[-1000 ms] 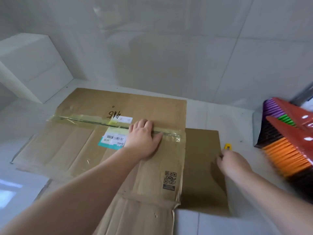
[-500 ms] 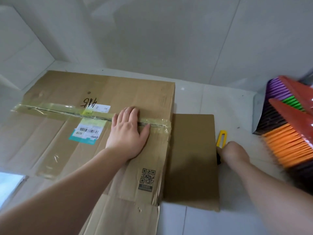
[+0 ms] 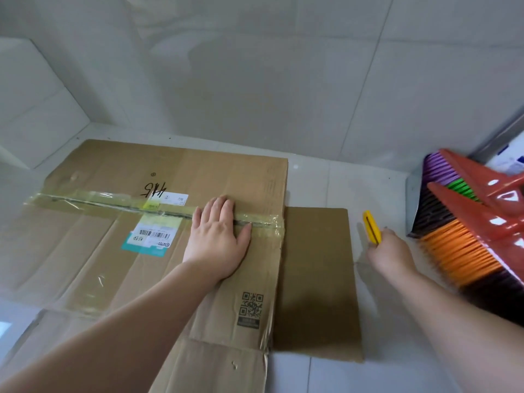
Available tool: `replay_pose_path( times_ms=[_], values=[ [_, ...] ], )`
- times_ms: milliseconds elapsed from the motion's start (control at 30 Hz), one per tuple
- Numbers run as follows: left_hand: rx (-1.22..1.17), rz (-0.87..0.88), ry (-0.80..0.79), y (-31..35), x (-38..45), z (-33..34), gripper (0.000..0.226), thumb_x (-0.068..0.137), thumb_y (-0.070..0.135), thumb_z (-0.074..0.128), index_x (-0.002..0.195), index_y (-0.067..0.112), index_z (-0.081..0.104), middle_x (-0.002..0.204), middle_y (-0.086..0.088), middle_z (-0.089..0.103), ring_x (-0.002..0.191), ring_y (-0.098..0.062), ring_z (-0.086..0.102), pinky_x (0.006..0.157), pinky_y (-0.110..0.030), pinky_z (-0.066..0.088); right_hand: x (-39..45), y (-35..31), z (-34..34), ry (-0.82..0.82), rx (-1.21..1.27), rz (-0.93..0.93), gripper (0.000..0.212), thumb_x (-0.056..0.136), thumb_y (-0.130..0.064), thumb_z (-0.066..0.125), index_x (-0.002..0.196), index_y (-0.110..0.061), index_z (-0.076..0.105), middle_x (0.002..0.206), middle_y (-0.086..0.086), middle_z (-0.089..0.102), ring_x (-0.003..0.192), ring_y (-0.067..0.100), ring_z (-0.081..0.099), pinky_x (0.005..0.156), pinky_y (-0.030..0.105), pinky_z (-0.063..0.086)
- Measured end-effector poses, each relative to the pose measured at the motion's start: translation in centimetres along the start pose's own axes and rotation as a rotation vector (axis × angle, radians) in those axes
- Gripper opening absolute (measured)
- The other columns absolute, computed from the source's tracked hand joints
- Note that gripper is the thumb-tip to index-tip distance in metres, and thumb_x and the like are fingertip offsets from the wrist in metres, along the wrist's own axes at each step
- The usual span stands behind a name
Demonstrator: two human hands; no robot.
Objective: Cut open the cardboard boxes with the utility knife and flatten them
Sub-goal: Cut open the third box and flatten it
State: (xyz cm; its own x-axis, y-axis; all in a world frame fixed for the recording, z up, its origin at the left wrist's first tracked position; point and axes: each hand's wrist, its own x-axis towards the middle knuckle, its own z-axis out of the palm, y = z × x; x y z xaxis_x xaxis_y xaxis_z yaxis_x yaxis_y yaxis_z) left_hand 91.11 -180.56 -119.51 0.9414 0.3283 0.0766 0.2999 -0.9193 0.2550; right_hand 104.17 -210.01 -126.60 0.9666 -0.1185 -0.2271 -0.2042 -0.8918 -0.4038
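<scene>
Left hand flat, pressing taped cardboard box; right hand gripping yellow utility knife; board likely light, stiff, slide-prone—pin beside seam.

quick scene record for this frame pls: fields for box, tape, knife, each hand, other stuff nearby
box: cardboard box lying flat on the tiled floor, flaps spread
tape: clear tape seam runs across the box, not visibly cut through
label: shipping label by the seam
left hand: left hand pressed flat on the box, over the seam
right hand: right hand grips the knife, off the box's right edge
knife: yellow utility knife, above the floor, pointing away
nearby: brooms at right
</scene>
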Motion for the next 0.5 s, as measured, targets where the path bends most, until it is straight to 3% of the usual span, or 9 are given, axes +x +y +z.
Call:
replay_pose_path(
  times_ms=[100,200,300,367,433,500],
  values=[
    [-0.027,0.016,-0.050,-0.1,-0.3,-0.6,0.065,0.096,0.052,0.031,0.149,0.016,0.022,0.158,0.000,0.017,0.146,-0.016,0.006,0.120,-0.035,0.000,-1.1,-3.5,-1.8,-0.101,0.335,-0.050,0.013,0.092,-0.011,0.046,0.081,-0.007,0.051,0.072,0.016,0.060,0.059,0.032,0.059,0.059,0.040,0.053],
    [-0.251,-0.037,-0.073,-0.1,-0.7,-2.2,0.055,0.096,0.041,0.044,0.143,0.014,0.036,0.149,-0.002,0.035,0.140,-0.018,0.026,0.115,-0.028,0.018,-4.9,-8.4,-5.1,-0.387,0.874,-0.080,0.014,0.094,0.006,0.039,0.089,-0.002,0.050,0.073,0.013,0.050,0.056,0.023,0.049,0.052,0.032,0.044],
    [-0.852,-0.246,-0.053,1.2,-0.5,-5.1,0.029,0.099,0.023,0.047,0.123,0.012,0.060,0.116,0.003,0.064,0.115,-0.017,0.056,0.092,-0.021,0.038,-9.5,-12.5,-8.7,-0.698,1.230,-0.204,0.017,0.093,0.008,0.040,0.101,0.006,0.055,0.085,0.016,0.059,0.070,0.023,0.057,0.061,0.031,0.053],
    [-1.416,-0.356,-0.171,2.2,-0.1,-7.3,0.031,0.101,0.018,0.043,0.120,0.000,0.060,0.101,-0.005,0.071,0.098,-0.020,0.065,0.083,-0.026,0.047,-12.5,-14.8,-10.0,-0.834,1.359,-0.292,0.023,0.088,0.001,0.046,0.107,0.010,0.057,0.093,0.018,0.066,0.072,0.023,0.063,0.063,0.030,0.056],
    [-1.833,-0.345,-0.357,3.1,-0.2,-9.7,0.043,0.101,0.023,0.038,0.125,-0.010,0.052,0.083,-0.010,0.067,0.072,-0.022,0.065,0.065,-0.029,0.051,-15.3,-16.8,-10.4,-0.923,1.414,-0.359,0.028,0.084,-0.005,0.050,0.107,0.009,0.059,0.096,0.022,0.067,0.071,0.024,0.066,0.063,0.030,0.057],
    [-1.940,-0.275,-0.504,3.9,-1.0,-11.8,0.046,0.098,0.031,0.039,0.121,-0.005,0.057,0.063,-0.007,0.053,0.044,-0.018,0.047,0.041,-0.025,0.041,-17.5,-18.3,-10.1,-0.949,1.398,-0.396,0.024,0.085,-0.010,0.052,0.100,0.006,0.063,0.088,0.021,0.066,0.066,0.024,0.066,0.059,0.030,0.057]
  ],
)
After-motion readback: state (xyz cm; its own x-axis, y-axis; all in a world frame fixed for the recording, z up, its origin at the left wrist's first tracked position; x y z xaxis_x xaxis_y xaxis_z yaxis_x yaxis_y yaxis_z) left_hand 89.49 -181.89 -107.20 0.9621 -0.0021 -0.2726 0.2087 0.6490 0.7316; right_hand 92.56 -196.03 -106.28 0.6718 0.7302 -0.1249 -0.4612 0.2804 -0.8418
